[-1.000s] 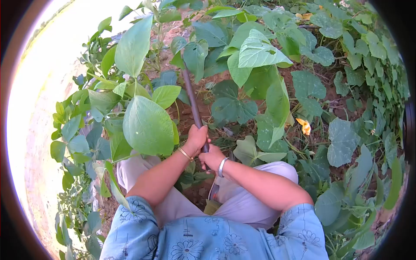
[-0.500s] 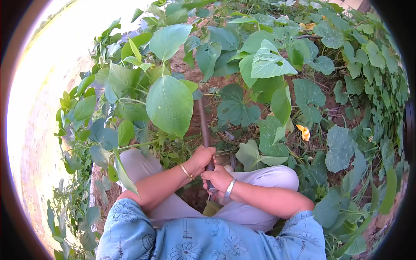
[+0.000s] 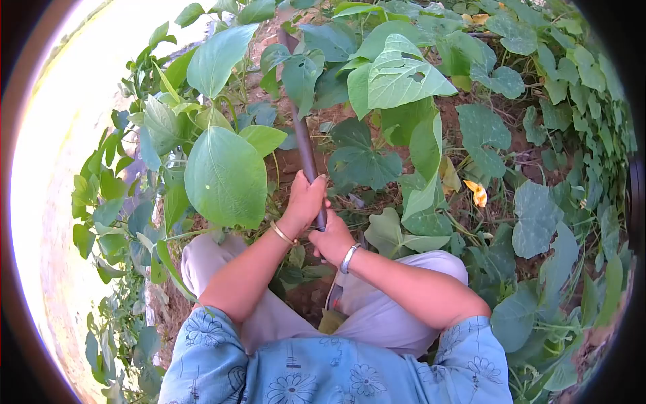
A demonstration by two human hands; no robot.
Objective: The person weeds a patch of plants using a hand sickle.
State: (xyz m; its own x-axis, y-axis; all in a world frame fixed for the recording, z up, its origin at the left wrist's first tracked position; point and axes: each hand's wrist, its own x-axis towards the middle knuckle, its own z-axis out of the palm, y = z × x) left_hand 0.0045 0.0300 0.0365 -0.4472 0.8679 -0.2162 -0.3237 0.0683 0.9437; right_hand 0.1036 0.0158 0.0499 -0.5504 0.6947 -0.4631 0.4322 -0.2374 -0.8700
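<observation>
A long, dark, round tool handle (image 3: 305, 145) slants forward from my lap into the leaves. My left hand (image 3: 306, 202) is closed around it, with a thin bangle at the wrist. Just below, nearer my body, my right hand (image 3: 333, 237) also grips the handle close to its near end; a silvery bangle sits on that wrist. Farther up, a wider brownish part (image 3: 288, 42) shows between leaves, but its shape is mostly hidden. A large green leaf (image 3: 227, 176) hangs just left of the handle.
Broad leafy plants (image 3: 363, 161) surround me in front and at both sides. An orange-yellow blossom (image 3: 476, 194) is at the right. Brown soil (image 3: 306, 299) shows between my bent legs (image 3: 431, 269). Bright pale ground (image 3: 67, 202) lies to the left.
Both hands have moved forward and up, away from my body, carrying the handle with them. The large leaves at the left have shifted leftward.
</observation>
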